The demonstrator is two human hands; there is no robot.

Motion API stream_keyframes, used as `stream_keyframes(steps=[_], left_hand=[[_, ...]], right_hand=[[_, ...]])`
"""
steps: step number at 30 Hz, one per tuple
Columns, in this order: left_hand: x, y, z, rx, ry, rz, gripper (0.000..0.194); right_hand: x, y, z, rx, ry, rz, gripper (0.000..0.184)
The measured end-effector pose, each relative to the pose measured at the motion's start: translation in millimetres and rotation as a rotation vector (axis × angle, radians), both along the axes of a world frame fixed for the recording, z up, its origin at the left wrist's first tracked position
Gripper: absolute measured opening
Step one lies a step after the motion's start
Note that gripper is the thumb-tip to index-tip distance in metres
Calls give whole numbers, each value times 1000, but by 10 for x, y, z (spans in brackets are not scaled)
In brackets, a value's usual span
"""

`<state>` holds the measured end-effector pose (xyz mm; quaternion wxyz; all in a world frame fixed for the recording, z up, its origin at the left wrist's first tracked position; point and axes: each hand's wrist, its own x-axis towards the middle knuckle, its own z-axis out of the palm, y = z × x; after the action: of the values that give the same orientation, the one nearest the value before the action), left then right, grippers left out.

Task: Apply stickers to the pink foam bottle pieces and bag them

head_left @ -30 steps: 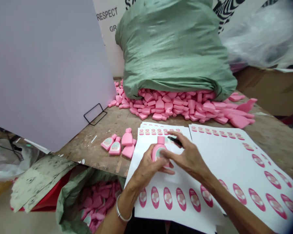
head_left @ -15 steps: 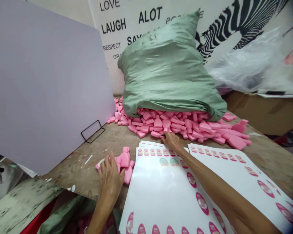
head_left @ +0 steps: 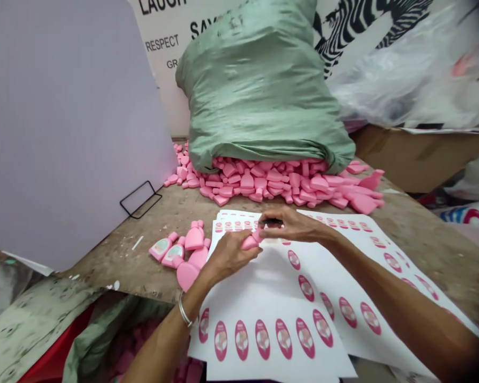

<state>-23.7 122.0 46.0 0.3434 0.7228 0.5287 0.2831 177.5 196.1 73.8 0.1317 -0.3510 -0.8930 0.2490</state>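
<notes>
A small pink bottle (head_left: 250, 242) is gripped by my left hand (head_left: 231, 254) above the label sheets. My right hand (head_left: 289, 224) is closed around a small dark tool (head_left: 272, 221), its exact kind unclear, and its fingertips meet the narrow end of that bottle. Beneath both hands lies a white sheet of stickers (head_left: 239, 298), with pink oval labels along its bottom and right side and small labels along the top. Left of the sheet, several pink bottles (head_left: 194, 238) lie grouped; two, including one labelled bottle (head_left: 162, 247), bear pale green-edged labels.
A green sack (head_left: 259, 96) leans at the back, with a heap of pink bottles (head_left: 263, 183) spilling from its mouth. A large pale board (head_left: 72, 133) stands on the left beside a black wire stand (head_left: 141, 200). Another label sheet (head_left: 355, 266) lies right; a cardboard box (head_left: 419, 159) sits behind.
My right hand has come back from the heap to the sheets, keeping the dark tool. My left hand has left the grouped bottles and moved right, now holding a bottle. The view has tilted down.
</notes>
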Motion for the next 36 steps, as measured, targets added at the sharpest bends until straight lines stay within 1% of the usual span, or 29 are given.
stream_keyframes(steps=[2,3,4,5,7,9,12,14,17,21,27,30,33,36], left_hand=[[96,-19,-126,-244,-330,114,25],[146,-20,-192,-309,-457,174,29],[196,-13,-254,-339,-539,222,32],[245,1,-311,-341,-578,253,33],[329,40,-405,-311,-585,291,33],[387,74,-473,-319,-575,310,34],[427,81,-532,-357,-587,295,35],[445,64,-544,-380,-604,273,33],[479,50,-537,-401,-634,248,29],[499,78,-542,-412,-674,211,29],[458,97,-575,-403,-698,175,34],[455,88,-577,-410,-693,178,35],[456,80,-577,-411,-738,174,36],[456,84,-572,-420,-780,191,38]], right_hand=[[117,-23,-242,71,4,-199,33],[170,-30,-396,144,-13,-329,34],[215,-45,-554,198,-34,-423,31],[249,-71,-701,238,-56,-486,28],[288,-166,-925,285,-83,-535,23],[302,-297,-1035,320,-98,-545,20],[317,-459,-1052,345,-92,-545,16],[328,-501,-1036,354,-64,-562,14],[327,-474,-1039,397,-30,-587,13],[307,-401,-1075,460,-53,-561,13],[333,-345,-1080,352,-7,-566,10],[318,-323,-1063,343,-18,-590,12],[269,-326,-1046,410,-43,-606,18],[230,-366,-1010,510,-2,-555,21]])
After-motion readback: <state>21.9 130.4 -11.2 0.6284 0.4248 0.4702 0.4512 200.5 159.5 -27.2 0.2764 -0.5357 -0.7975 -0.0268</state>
